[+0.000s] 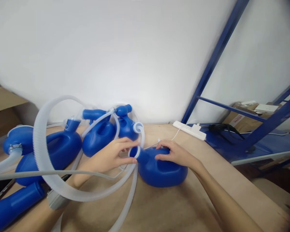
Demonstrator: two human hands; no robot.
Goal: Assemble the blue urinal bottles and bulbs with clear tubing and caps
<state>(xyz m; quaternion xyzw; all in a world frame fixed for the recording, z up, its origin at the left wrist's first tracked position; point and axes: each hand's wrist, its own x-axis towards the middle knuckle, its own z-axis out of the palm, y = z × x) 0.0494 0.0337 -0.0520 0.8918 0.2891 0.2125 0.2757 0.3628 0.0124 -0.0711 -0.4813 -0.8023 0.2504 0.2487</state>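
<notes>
A blue plastic urinal bottle (161,175) with a moulded handle lies on the wooden table in front of me, its neck pointing left. My right hand (176,153) grips the handle, thumb and fingers curled round it. At the bottle's mouth, the thumb and fingers of my left hand (119,153) close on a whitish ring (130,153) around the opening. Whether the ring is seated on the neck, I cannot tell. A translucent corrugated hose (41,141) loops over my left forearm, passing beneath that hand, and another hose (127,206) runs down toward the front edge.
Several more blue bottles (99,138) with hoses stand at the left and back. A blue tubular piece (16,204) lies front left. A white power strip (189,129) rests near the wall, beside a blue metal rack (214,54). Cardboard (4,101) shows far left.
</notes>
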